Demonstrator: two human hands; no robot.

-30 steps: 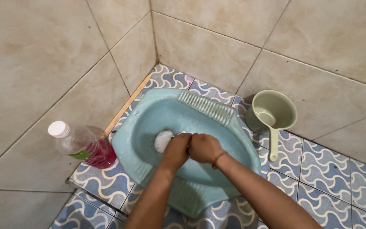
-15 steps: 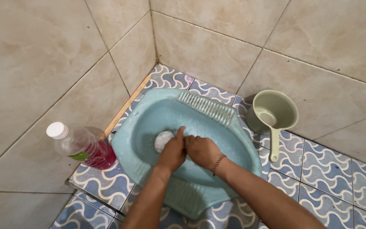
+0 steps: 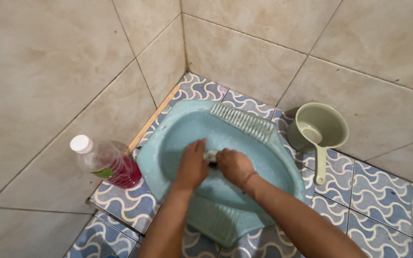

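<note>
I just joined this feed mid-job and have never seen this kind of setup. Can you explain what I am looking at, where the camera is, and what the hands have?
There is no machine here: a person works with two bare hands, and the one camera sits on their head, looking down. The view shows a tiled bathroom corner with a pale blue squat toilet pan set in the patterned floor. The left hand and right hand are both down in the bowl, close together, with a small pale object between them; what it is cannot be told. The fingers of both hands curl around it. The right wrist wears a thin bracelet. Left of the pan stands a clear bottle with a white cap and red liquid. To the right lies a green water dipper with a handle.
</note>
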